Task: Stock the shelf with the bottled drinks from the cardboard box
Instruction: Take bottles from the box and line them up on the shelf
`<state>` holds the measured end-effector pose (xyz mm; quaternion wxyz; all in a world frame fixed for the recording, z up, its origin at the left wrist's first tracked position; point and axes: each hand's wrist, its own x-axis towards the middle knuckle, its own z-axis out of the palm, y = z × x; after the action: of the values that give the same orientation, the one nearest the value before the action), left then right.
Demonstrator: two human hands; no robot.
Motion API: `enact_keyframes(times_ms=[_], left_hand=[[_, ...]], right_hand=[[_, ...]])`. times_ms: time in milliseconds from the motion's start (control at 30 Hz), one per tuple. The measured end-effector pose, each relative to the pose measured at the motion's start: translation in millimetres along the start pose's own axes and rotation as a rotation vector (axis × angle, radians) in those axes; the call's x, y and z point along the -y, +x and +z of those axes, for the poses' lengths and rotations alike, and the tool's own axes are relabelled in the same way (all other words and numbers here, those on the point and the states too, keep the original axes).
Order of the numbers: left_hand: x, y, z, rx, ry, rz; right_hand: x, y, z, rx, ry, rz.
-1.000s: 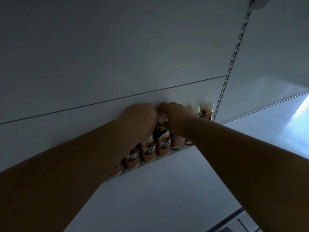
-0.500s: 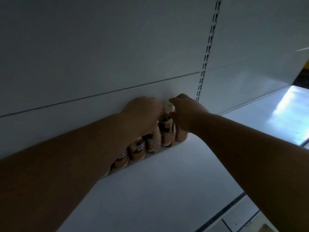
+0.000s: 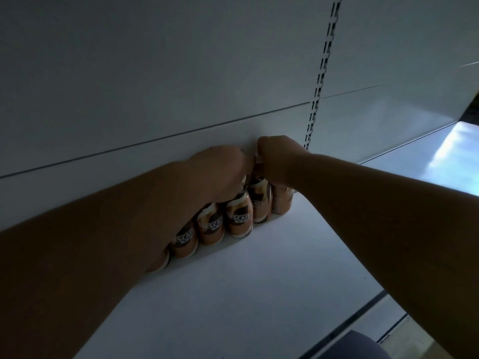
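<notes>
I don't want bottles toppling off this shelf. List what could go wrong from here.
1. Both the left hand and the right hand grip bottle tops in the tight row of brown-labelled coffee bottles; a nudge could topple neighbours.
2. The white metal shelf is dim, so misaligned bottles may go unnoticed.

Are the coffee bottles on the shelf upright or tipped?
Upright. The coffee bottles stand on their bases in a row along the shelf back wall, labels facing out. The left hand and right hand cover the tops.
</notes>
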<state>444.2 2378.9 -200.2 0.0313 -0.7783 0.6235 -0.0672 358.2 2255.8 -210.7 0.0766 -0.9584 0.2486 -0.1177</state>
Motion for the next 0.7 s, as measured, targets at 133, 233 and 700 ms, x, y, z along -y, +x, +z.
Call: enact_keyframes(times_ms=[133,233,700], left_hand=[[-2.3,-1.0,-3.7,-0.004,0.013,-0.049],[-7.4,-1.0,-5.0,-0.05,0.093,-0.05],[-12.1,-2.1,-8.2,-0.052,0.191,-0.069]], right_hand=[[-3.7,-4.4,-1.8,0.034,0.046,-0.026],[-5.3,-9.6,2.2,0.003,0.104,-0.039],[-8.2,-12.8,8.8,-0.026,0.176,-0.066]])
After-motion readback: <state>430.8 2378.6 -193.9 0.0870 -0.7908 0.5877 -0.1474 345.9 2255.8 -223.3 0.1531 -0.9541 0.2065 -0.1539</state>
